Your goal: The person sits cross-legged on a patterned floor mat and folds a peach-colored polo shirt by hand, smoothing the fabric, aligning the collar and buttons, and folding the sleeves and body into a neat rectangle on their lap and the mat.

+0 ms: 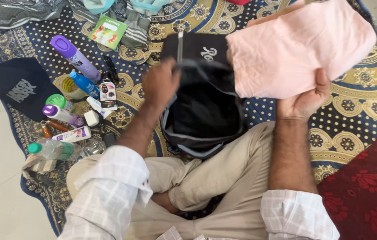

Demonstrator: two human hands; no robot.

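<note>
1. My right hand (305,101) grips the folded pink cloth (299,46) by its lower edge, above my fingers; it looks soft, light and floppy.
2. My left hand (161,82) pinches the black bag (201,111) rim open, just beside the cloth.

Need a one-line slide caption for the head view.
Seated person's left hand holds open a black backpack while the right hand holds folded pink cloth above it.

Bag (204,111) open on the mat (353,102), just ahead of my crossed legs. Folded cloth (295,49) up over its right edge. Bottles (70,95) and cap (21,86) clustered left; cushion (370,186) right.
</note>
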